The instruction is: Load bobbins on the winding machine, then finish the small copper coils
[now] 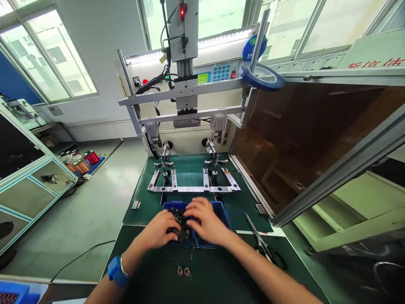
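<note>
Small, dark, wiry-looking parts (pixel 179 217) lie jumbled in a blue bin (pixel 172 205) between the hands, the left hand (pixel 162 229) curled against them, its grip unclear, the right hand (pixel 205 221) just above, fingers loosely parted

pale wall (pixel 117 55) | bright windows (pixel 44 59) | grey floor (pixel 104 194) | lit strip lamp (pixel 225 39) | green workbench (pixel 142 207)

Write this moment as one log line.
left hand: at small parts in blue bin; right hand: open, beside left; wound rings: two, on mat; scissors: at right
</note>
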A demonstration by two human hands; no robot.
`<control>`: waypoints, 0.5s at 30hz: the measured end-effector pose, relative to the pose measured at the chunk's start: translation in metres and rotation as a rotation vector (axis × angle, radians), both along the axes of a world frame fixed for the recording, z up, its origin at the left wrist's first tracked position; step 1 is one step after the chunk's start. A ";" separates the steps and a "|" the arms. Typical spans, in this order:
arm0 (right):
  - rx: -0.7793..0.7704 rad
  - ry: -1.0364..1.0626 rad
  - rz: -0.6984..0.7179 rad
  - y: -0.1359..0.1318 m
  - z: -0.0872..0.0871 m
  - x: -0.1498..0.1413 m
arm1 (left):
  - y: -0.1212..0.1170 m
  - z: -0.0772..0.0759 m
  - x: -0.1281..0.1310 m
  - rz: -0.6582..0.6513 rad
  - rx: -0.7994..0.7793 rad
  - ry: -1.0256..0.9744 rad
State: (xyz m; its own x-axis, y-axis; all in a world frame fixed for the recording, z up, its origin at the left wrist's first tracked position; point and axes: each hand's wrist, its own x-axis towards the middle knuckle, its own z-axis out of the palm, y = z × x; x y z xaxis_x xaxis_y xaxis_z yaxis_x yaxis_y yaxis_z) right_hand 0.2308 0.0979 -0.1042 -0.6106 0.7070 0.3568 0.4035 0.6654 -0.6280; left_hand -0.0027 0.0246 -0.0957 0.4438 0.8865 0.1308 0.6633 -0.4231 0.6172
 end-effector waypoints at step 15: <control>-0.007 -0.221 0.248 -0.030 -0.008 -0.023 | 0.000 -0.020 -0.010 0.341 -0.202 -0.757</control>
State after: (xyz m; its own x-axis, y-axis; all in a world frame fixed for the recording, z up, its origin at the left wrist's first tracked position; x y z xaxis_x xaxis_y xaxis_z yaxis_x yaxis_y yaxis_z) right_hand 0.2079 0.0683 -0.1120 -0.8267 0.5290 0.1916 0.3568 0.7563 -0.5484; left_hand -0.0130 0.0242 -0.1152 0.0054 0.9939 0.1099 0.1124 -0.1098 0.9876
